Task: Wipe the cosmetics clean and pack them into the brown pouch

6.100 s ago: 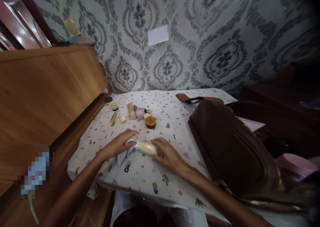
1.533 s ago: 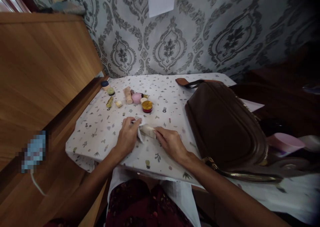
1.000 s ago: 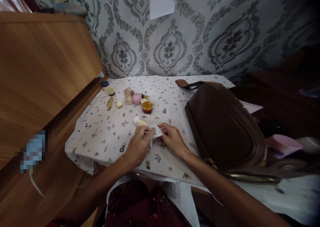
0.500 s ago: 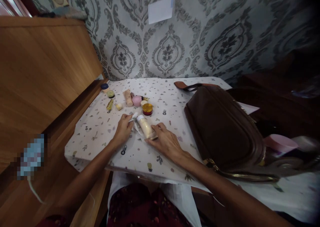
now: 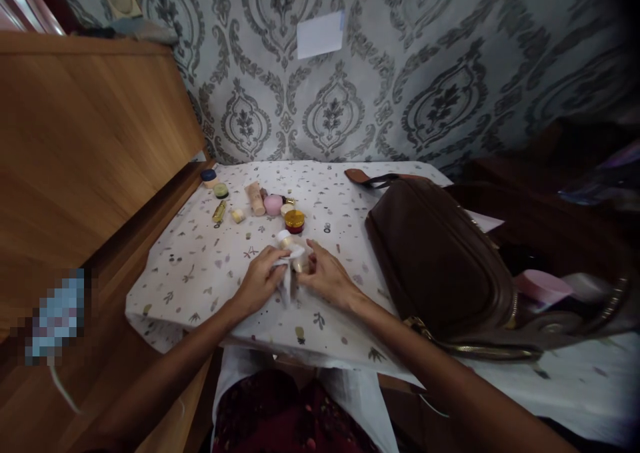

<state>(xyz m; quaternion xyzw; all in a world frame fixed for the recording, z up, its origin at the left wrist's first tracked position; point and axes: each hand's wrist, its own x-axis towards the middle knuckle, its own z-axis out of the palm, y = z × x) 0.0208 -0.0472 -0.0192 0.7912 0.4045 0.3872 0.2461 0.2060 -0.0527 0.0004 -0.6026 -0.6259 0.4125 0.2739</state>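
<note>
Over the near part of the table, my right hand [image 5: 330, 276] is closed around a cream-coloured tube with a white cap [image 5: 284, 236]. My left hand [image 5: 261, 276] pinches a white wipe [image 5: 288, 285], which lies against the tube and hides much of its body. Just beyond the tube stands a jar with an amber lid and red base [image 5: 295, 222]. Behind it are a pink round container [image 5: 273, 204] and a beige tube [image 5: 256, 199]. Further left lie a gold tube-shaped item [image 5: 219, 211] and a small yellowish jar [image 5: 237, 216].
A large brown handbag [image 5: 435, 253] fills the right side, its zip open, with a pink item [image 5: 543, 286] inside. A wooden cabinet [image 5: 100, 106] borders the left. Near the back left corner sit a green-topped jar [image 5: 221, 190] and a dark-blue-lidded jar [image 5: 208, 176]. Patterned wallpaper rises behind.
My left hand has moved right, bringing the wipe from beside the tube onto it. My right hand still holds the tube in about the same place.
</note>
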